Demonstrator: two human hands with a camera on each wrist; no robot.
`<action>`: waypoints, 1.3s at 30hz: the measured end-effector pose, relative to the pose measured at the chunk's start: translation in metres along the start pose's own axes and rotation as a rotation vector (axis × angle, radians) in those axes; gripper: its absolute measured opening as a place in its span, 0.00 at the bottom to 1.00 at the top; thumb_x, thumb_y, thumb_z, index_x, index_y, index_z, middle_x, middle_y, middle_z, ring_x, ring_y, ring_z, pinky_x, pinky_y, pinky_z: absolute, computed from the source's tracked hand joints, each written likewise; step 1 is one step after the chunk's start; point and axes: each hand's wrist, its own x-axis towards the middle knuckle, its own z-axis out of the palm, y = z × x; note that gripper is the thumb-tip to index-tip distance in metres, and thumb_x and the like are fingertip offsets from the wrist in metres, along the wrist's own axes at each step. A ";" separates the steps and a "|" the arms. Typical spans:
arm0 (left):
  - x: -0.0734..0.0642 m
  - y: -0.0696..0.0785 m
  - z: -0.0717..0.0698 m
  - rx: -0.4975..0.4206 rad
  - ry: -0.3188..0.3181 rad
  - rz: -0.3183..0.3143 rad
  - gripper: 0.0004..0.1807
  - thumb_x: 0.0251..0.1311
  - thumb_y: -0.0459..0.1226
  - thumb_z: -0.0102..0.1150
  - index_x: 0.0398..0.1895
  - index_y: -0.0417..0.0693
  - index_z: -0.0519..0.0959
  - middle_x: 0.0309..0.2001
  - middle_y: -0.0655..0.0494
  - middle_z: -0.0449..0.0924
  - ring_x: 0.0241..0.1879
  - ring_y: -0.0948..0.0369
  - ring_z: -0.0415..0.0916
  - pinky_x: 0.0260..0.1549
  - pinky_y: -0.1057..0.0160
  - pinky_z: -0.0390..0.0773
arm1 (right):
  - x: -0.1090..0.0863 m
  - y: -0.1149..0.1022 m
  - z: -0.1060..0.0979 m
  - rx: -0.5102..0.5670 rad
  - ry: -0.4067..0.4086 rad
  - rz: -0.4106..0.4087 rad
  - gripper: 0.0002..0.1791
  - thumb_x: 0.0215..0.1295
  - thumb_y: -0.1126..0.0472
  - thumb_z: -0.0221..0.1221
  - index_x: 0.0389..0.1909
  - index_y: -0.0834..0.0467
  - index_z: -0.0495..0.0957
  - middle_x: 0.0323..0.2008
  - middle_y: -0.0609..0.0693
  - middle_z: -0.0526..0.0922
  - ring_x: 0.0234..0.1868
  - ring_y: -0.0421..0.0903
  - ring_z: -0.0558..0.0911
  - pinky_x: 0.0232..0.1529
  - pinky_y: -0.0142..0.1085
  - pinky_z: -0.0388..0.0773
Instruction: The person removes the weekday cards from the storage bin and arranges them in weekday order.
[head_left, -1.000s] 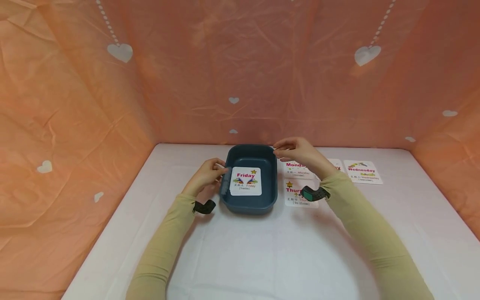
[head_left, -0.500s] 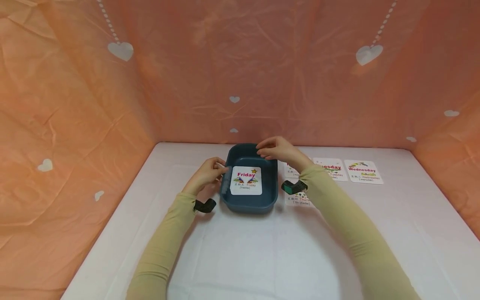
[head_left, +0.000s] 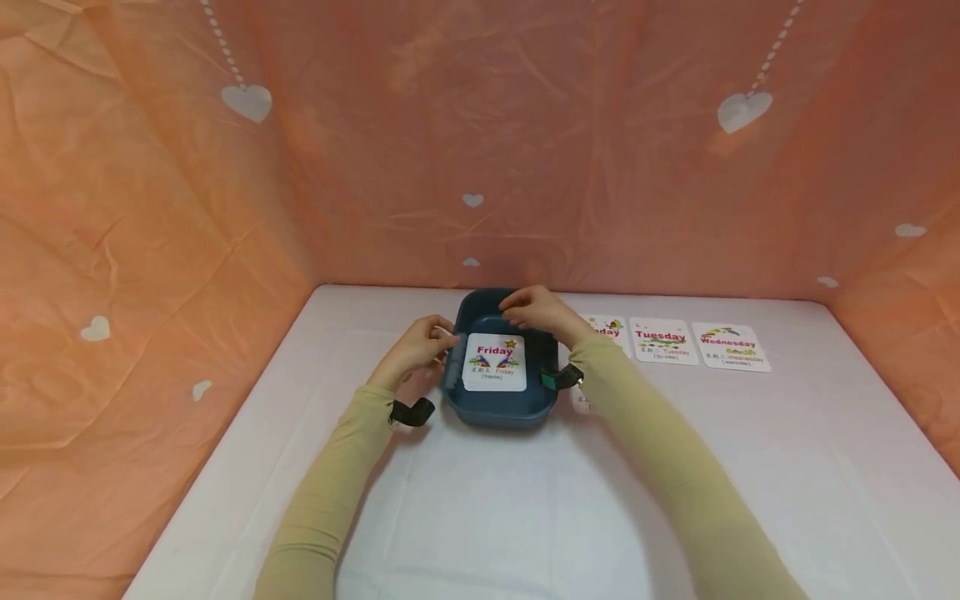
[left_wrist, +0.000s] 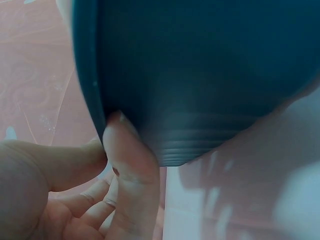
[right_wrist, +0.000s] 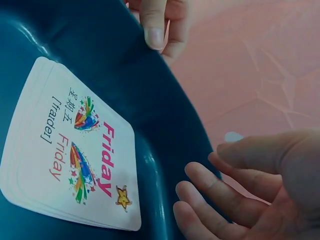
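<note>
A dark blue plastic bin (head_left: 501,417) stands on the white tabletop. Inside lies a small stack of cards with the Friday card (head_left: 495,363) on top; its layered edges show in the right wrist view. My left hand (head_left: 412,354) pinches the bin's left rim (left_wrist: 89,75) between thumb and index finger (left_wrist: 131,155). Over the bin's far right part hovers my right hand (head_left: 543,312), holding nothing. In the right wrist view its fingers (right_wrist: 212,192) are loosely bent beside the stack, apart from it.
Right of the bin, a Tuesday card (head_left: 663,342) and a Wednesday card (head_left: 731,347) lie in a row with a partly covered card (head_left: 609,327). Another card (head_left: 582,401) is mostly hidden by my right sleeve. An orange cloth (head_left: 525,167) with hearts hangs behind.
My right hand has moved left from beside the bin's right rim to above its inside, uncovering the Tuesday card. The left hand keeps its hold on the rim.
</note>
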 end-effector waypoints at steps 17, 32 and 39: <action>0.000 0.000 0.001 0.009 -0.002 0.004 0.15 0.68 0.35 0.54 0.52 0.35 0.68 0.32 0.45 0.75 0.24 0.58 0.71 0.24 0.61 0.77 | 0.013 0.008 0.007 0.009 -0.007 0.144 0.18 0.68 0.63 0.56 0.57 0.65 0.76 0.53 0.59 0.78 0.48 0.53 0.75 0.54 0.46 0.72; -0.001 0.001 0.002 -0.007 -0.017 0.010 0.14 0.67 0.34 0.55 0.50 0.35 0.68 0.29 0.49 0.74 0.22 0.58 0.70 0.23 0.61 0.75 | 0.012 0.008 0.012 -0.121 0.068 0.195 0.17 0.66 0.64 0.56 0.52 0.67 0.78 0.54 0.59 0.76 0.52 0.52 0.75 0.52 0.47 0.75; -0.002 0.001 0.003 -0.011 -0.010 0.015 0.14 0.67 0.33 0.55 0.50 0.34 0.68 0.28 0.48 0.74 0.22 0.59 0.71 0.24 0.60 0.77 | 0.012 0.008 0.011 -0.139 0.059 0.218 0.15 0.66 0.66 0.56 0.50 0.69 0.78 0.54 0.60 0.75 0.49 0.52 0.76 0.49 0.45 0.77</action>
